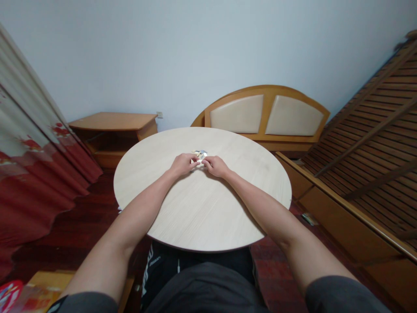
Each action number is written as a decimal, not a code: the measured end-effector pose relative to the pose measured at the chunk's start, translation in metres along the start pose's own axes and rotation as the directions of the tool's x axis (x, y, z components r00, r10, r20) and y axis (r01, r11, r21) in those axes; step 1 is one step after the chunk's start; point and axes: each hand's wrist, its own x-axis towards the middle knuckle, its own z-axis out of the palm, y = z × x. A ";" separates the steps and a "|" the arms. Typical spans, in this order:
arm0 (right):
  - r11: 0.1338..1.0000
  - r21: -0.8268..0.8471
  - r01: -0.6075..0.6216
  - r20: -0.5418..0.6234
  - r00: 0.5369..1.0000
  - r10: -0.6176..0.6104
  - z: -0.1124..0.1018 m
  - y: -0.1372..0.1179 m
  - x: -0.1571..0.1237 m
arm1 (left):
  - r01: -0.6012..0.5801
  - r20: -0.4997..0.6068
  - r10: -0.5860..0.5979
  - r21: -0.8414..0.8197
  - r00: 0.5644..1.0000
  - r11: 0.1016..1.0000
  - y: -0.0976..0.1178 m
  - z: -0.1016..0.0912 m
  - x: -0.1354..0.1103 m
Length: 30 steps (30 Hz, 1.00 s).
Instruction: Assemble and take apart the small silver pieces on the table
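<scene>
Both of my arms reach out over a round pale wooden table (195, 213). My left hand (183, 164) is closed, its thumb and fingers pinching the left side of a small white piece (200, 161). From the other side my right hand (215, 166) pinches the same piece, with the fingers curled in. The piece is too small for me to tell its kind. Just beyond my fingertips lies a little cluster of small pieces (197, 152), white, yellowish and grey-blue, partly hidden by my hands.
A wooden cabinet (114, 121) stands at the back left beside a red and cream curtain (35, 174). Behind the table is a headboard (267, 91). A slatted wooden frame (374, 117) leans on the right above a bed side board (339, 217). A cardboard box (48, 278) sits at lower left.
</scene>
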 end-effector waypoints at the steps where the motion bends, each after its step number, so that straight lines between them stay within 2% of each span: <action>1: 1.000 -0.002 0.001 -0.001 1.000 -0.001 0.000 0.000 0.000 | -0.003 0.001 0.003 0.004 1.000 1.000 0.000 0.000 0.000; 19: 1.000 -0.010 0.012 -0.002 1.000 -0.012 0.001 0.001 0.000 | 0.018 0.038 -0.018 0.004 0.999 1.000 0.004 -0.006 -0.001; 30: 0.999 -0.040 -0.002 -0.001 1.000 0.002 -0.002 -0.002 -0.001 | 0.009 0.009 -0.010 0.011 1.000 1.000 0.002 -0.003 0.000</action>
